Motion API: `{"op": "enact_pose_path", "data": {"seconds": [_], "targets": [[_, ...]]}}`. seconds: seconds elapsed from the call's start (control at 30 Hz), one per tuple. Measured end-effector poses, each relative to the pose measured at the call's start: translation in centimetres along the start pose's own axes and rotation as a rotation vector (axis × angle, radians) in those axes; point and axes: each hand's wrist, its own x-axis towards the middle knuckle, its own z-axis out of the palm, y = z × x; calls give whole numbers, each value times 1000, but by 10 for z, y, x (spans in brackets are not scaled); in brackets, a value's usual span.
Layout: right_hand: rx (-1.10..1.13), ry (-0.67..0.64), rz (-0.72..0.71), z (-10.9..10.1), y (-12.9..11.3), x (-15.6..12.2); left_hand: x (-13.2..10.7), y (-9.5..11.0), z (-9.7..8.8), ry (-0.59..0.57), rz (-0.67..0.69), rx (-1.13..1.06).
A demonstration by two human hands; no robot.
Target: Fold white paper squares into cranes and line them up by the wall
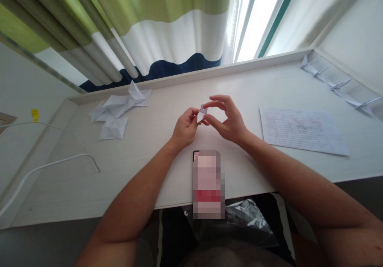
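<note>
A small folded piece of white paper (pixel 202 114) sits between the left hand (pixel 186 129) and the right hand (pixel 227 119), just above the middle of the table (pixel 155 167). The hands are close together, with the fingertips of both pinching the paper, so part of it is hidden and its exact shape is hard to make out. The table has a pale, finely grained surface.

To the left lies a loose heap of creased white paper pieces (pixel 118 113), sharply folded into angular shapes. To the right is a lined sheet of paper (pixel 302 131) with small dark and red markings too small to read. Slim origami paper cranes (pixel 338 85) stand in a row along the far right edge of the table. Nearer the body, a phone (pixel 208 183) overhangs the table edge, its face pixelated. A thin white cable (pixel 50 167) curves across the left end. Below the table, a crinkled, shiny plastic bag (pixel 248 219) is partly cut off by shadow, and its contents cannot be made out.
</note>
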Motion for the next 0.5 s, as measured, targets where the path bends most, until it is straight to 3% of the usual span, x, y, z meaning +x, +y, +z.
{"op": "enact_pose_path", "data": {"seconds": [0.13, 0.3, 0.5], "targets": [[78, 5, 151, 4, -2, 0, -1, -2, 1, 50, -10, 29], [80, 66, 163, 6, -1, 2, -3, -4, 2, 50, -38, 12], [253, 125, 245, 6, 2, 4, -2, 3, 2, 79, -75, -7]]}}
